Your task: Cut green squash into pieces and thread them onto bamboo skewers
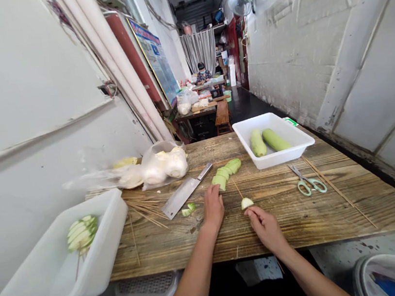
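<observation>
My left hand point(214, 208) reaches to the near end of a row of pale green zucchini slices point(225, 172), its outstretched fingers touching them. Closed in a pinch, my right hand point(266, 229) holds a thin bamboo skewer point(238, 189) just behind a zucchini slice point(247, 203) threaded on it. The skewer's tip points away from me. Left of the row lies a cleaver point(186, 192) with a metal handle. Small zucchini offcuts point(188, 210) sit by its blade.
A white tub point(117, 232) at left holds skewered slices point(82, 233). Loose skewers point(143, 204) and bagged pale vegetables point(165, 162) lie nearby. At right are a white tray point(276, 159) with two zucchini point(275, 139), scissors point(309, 184) and a bucket point(362, 272). A person point(203, 72) sits far back.
</observation>
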The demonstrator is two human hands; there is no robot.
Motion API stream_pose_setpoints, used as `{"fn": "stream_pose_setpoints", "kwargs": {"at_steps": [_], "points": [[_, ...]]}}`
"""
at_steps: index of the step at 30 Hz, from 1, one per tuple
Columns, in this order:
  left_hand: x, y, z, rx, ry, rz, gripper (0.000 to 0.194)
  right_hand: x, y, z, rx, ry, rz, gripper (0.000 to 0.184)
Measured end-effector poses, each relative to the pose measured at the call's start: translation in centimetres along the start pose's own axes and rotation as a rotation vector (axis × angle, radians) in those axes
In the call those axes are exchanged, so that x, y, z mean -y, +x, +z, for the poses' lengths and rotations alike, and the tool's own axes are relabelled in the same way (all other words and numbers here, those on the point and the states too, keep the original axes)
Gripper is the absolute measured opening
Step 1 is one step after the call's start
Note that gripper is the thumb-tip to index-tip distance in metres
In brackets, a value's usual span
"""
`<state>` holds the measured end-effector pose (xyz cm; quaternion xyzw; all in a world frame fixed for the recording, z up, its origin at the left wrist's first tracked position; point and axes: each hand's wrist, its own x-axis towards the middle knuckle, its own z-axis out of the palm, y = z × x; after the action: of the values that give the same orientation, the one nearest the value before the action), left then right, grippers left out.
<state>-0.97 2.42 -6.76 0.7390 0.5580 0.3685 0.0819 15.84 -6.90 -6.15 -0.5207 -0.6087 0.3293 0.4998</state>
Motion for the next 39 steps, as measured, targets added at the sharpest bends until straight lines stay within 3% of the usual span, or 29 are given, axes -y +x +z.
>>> {"fn": "stream_pose_setpoints", "kwargs": {"at_steps": [12,17,19,29,32,34,36,38,39], "points": [[-0.1,0.6,0.5,0.007,0.186,0.023,0.014,-0.4,-0.1,0.3,-0.018,-0.018,-0.031,0.029],[-0.5,1.1,1.3,-0.079,0.376,-0.176,0.036,-0.5,0.0,0.4,-0.025,-0.031,-0.037,0.031],[-0.5,1.4,1.5,-0.077,0.407,-0.216,0.036,-0.6,0.0,0.5,-0.030,-0.033,-0.038,0.032],[-0.1,1.9,1.3,-0.004,0.330,-0.143,0.026,-0.9,0.3,0.7,-0.032,-0.019,-0.054,0.032],[0.4,1.7,0.7,-0.033,0.148,-0.122,0.029,-0.9,0.4,0.6,-0.047,-0.032,-0.064,0.033],[0.8,1.5,0.0,-0.099,-0.072,-0.181,0.034,-0.9,0.3,0.6,-0.044,-0.033,-0.070,0.033],[0.8,1.3,-0.9,-0.148,-0.423,-0.341,0.037,-0.6,0.1,0.4,-0.028,-0.033,-0.079,0.032],[0.6,1.1,-1.6,-0.134,-0.919,-0.529,0.034,-0.3,-0.2,0.2,0.003,-0.039,-0.089,0.032],[0.5,1.0,-1.9,-0.073,-1.188,-0.569,0.031,-0.1,-0.3,0.1,0.022,-0.047,-0.093,0.031]]}}
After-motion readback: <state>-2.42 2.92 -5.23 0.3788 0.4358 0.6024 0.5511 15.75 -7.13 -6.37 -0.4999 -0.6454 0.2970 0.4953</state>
